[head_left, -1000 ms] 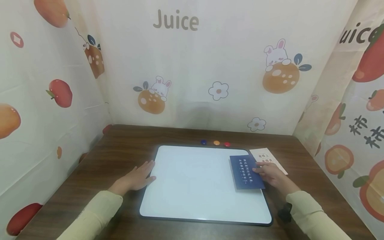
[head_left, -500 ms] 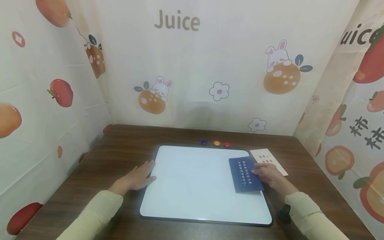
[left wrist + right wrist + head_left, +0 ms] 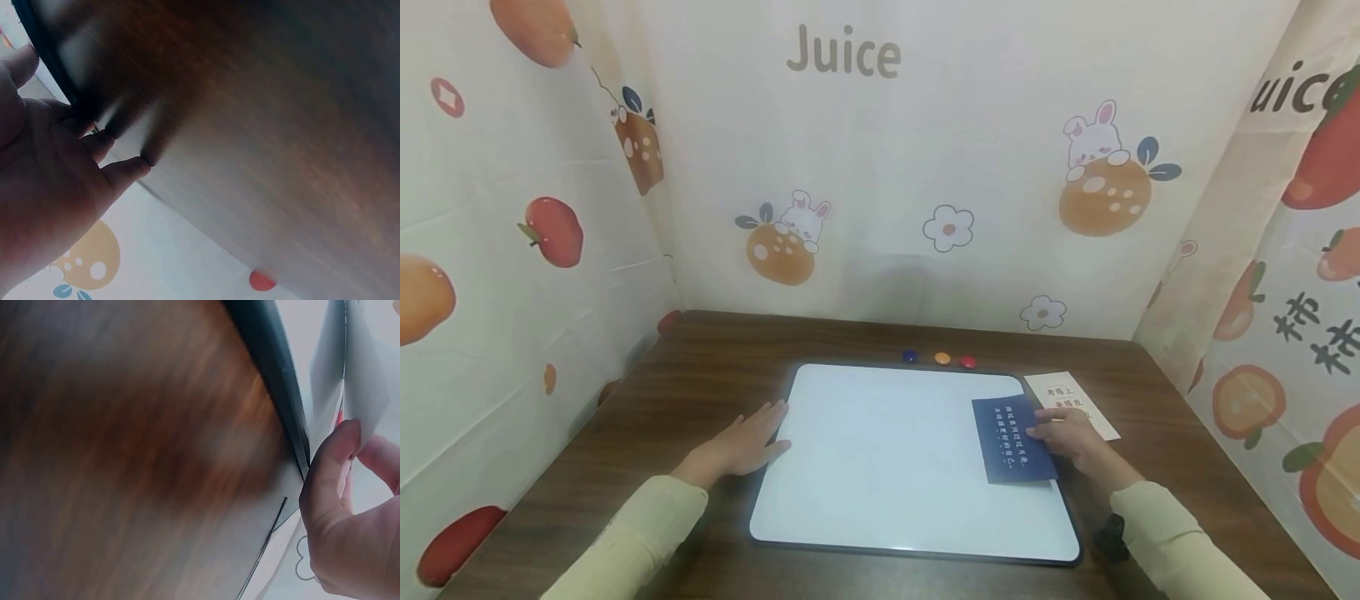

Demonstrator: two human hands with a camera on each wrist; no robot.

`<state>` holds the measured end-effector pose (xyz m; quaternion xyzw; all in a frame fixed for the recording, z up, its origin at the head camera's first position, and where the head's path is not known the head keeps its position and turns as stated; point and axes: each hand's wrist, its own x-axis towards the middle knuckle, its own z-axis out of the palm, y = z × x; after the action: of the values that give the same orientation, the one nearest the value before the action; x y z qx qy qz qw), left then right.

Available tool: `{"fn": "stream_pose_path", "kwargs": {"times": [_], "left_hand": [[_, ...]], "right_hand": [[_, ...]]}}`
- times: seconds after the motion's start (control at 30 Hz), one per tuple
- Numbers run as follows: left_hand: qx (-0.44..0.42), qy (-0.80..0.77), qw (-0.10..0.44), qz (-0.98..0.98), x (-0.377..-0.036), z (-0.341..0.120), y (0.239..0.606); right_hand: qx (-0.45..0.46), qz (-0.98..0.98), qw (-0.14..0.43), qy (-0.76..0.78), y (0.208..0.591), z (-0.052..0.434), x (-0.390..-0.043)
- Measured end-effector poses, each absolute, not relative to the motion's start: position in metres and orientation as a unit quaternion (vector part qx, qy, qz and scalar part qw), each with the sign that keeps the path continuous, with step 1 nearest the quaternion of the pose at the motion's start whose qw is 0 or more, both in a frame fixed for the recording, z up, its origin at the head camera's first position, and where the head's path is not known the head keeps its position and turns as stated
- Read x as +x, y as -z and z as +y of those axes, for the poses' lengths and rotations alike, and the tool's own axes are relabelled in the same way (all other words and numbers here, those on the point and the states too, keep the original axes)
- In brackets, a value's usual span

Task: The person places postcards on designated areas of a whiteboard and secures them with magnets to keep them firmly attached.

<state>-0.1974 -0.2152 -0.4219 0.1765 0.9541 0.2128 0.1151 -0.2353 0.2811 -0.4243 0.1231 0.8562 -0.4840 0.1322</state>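
A whiteboard (image 3: pixel 872 467) with a dark frame lies flat on the brown table. My left hand (image 3: pixel 736 443) rests at its left edge, fingers straight and spread; the left wrist view shows the palm side of that hand (image 3: pixel 56 169) and the fingertips by the dark rim. Over the board's right part is a dark blue card (image 3: pixel 1007 442) with white Chinese characters. My right hand (image 3: pixel 1075 437) pinches its right edge between thumb and fingers. The right wrist view shows the card's pale underside (image 3: pixel 367 387), tilted up from the board.
Beyond the board's far edge sit a blue (image 3: pixel 910 357), an orange (image 3: pixel 942 358) and a red (image 3: pixel 967 362) round magnet-like piece. A white card (image 3: pixel 1060 385) with characters lies right of the board, partly behind my right hand. Printed fabric walls (image 3: pixel 880 167) enclose the table.
The blue card and my right hand have shifted slightly toward me and to the left. My left hand stays in place.
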Motion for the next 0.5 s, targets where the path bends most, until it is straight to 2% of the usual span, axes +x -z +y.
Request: {"fn": "stream_pose_path", "kwargs": {"times": [0.5], "left_hand": [[0.174,-0.207,0.120,0.955,-0.1988,-0.2142,0.4213]], "right_hand": [[0.072,0.920,0.060,0.380,0.4254,0.2781,-0.2360]]}}
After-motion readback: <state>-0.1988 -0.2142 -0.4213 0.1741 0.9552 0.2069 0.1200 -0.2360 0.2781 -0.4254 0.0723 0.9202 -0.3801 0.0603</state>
